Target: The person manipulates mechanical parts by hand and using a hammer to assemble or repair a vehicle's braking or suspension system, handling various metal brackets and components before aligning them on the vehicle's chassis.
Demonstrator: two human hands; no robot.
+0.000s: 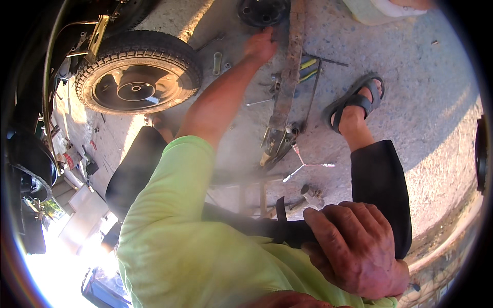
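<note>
I have the left hand [261, 47] stretched far out, fingers partly bent, right by the black round part [263, 13]; that part sits just beyond the fingertips on the ground [400, 77]. I can't tell whether the fingers touch or grip it. The right hand [352, 249] rests low and near me, fingers curved downward; the hand itself hides anything it might hold.

What worries me most is the reach: with one arm that far forward, I'd expect a loose grip, and the round part could slip or roll. The long worn strip [288, 77] lies just right of the left hand, so a sideways drag could scrape knuckles or pinch a finger between the two. The tilted wheel [136, 90], left of the left forearm, could shift if bumped, since I can't make out its support. The small nut [227, 66], nearer me than the left hand, could get swept away by the forearm.

My count: two hands, one black round part, one wheel, one strip, one small nut, one oval metal link [217, 63] beside that nut, one three-armed wrench [304, 165] between the hands, two yellow handles [308, 63] to the right of the left hand, and one clearly visible sandal [359, 101] beyond the right hand.
</note>
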